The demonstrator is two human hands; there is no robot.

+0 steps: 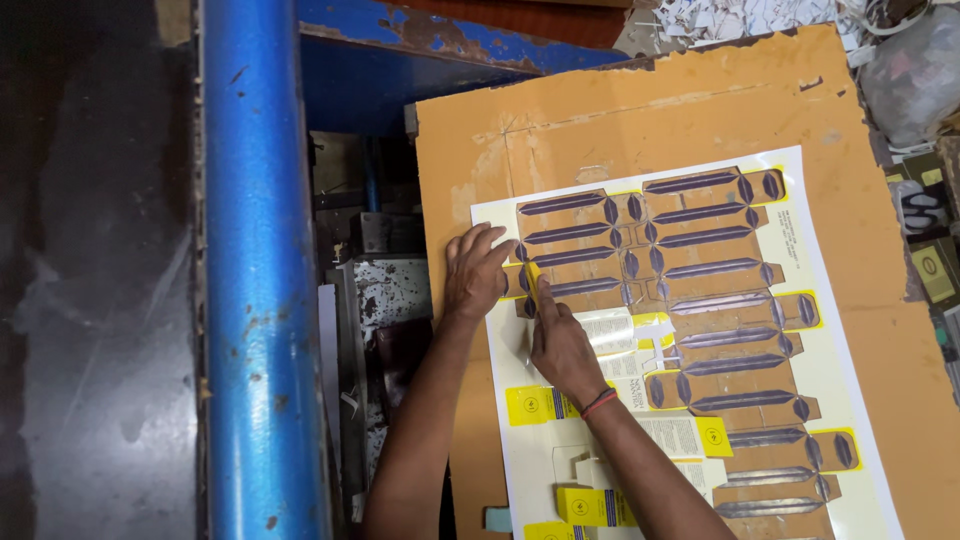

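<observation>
A thick blue metal beam (262,270) runs down the left of the frame. Right of it lies an orange cardboard board (690,100), carrying a white die-cut printed sheet (830,330) at centre-right. The left hand (475,272) presses flat, fingers spread, on the sheet's left edge. The right hand (562,345) pinches a small yellow piece (531,277) just beside it.

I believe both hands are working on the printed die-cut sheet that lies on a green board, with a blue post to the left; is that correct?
Not quite: the head view shows the board is orange-brown, not green. The rest holds: the left hand and the right hand are both on the printed die-cut sheet, and the blue post stands to the left.
</observation>
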